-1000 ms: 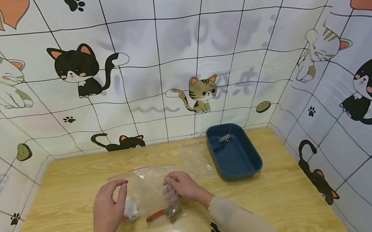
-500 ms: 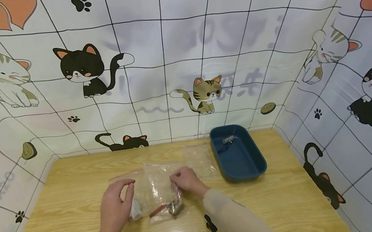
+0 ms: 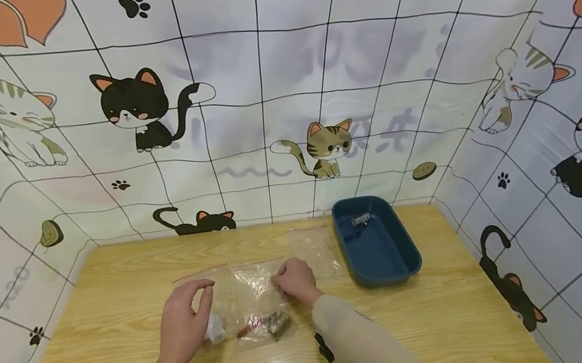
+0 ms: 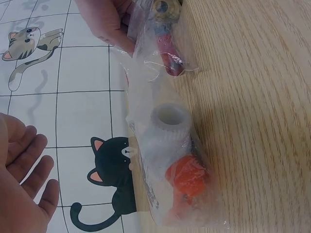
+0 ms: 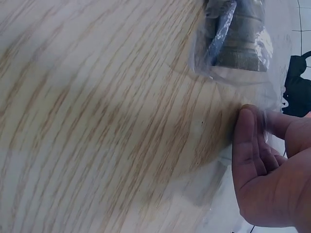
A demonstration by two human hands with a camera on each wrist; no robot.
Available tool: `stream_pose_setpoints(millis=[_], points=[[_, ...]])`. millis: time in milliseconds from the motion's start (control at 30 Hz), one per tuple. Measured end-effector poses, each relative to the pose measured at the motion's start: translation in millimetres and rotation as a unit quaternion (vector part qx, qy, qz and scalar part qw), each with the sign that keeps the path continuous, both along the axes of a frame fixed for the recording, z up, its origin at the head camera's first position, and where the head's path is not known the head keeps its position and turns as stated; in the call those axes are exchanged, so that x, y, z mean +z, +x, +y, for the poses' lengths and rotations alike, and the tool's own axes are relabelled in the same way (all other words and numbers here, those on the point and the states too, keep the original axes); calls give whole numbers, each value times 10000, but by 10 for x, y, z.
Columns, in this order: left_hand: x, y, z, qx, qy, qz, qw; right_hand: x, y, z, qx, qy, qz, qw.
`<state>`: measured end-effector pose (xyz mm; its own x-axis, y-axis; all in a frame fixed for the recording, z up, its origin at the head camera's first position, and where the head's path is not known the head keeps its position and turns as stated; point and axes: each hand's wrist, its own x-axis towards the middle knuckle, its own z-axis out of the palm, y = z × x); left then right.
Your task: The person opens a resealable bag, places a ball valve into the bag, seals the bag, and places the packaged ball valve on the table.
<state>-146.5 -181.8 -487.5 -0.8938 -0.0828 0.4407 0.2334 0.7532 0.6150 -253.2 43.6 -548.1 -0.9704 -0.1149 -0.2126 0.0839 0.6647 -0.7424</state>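
My right hand (image 3: 297, 282) pinches the right edge of a clear zip bag (image 3: 251, 286) lying on the wooden table. Inside it are a brownish metal fitting (image 3: 277, 324) and a red handle (image 3: 246, 329), valve-like in look; in the right wrist view the metal part (image 5: 240, 43) shows through the plastic. Left of it lies a second clear bag (image 3: 220, 296) with a white ribbed plastic ring (image 4: 172, 119) and an orange piece (image 4: 187, 175). Above this bag's left side hovers my left hand (image 3: 181, 322), fingers relaxed and holding nothing.
A dark blue tray (image 3: 387, 274) stands at the back right with a small clear-and-metal item (image 3: 361, 220) in it. Between tray and hands lies another clear bag (image 3: 314, 251), flat. Cat-printed cloth (image 3: 240, 119) walls the table's back and sides.
The bunched bag in my right hand has been spread out flat, with the red-handled fitting at its near end. My left hand stays raised in nearly the same pose. The view shifts slightly.
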Motion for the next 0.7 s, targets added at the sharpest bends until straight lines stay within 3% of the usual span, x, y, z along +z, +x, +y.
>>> stream_pose_setpoints(millis=[267, 467, 700], points=[[-35, -64, 15, -218, -292, -271, 9990, 27, -29, 71, -113, 238, 132, 9996], [-64, -119, 70, -377, -494, -371, 9974, 104, -32, 197, 315, 225, 490, 9980], [-68, -153, 154, -589, -741, -203, 9953, 168, -74, 405, 808, 528, 901, 9912]])
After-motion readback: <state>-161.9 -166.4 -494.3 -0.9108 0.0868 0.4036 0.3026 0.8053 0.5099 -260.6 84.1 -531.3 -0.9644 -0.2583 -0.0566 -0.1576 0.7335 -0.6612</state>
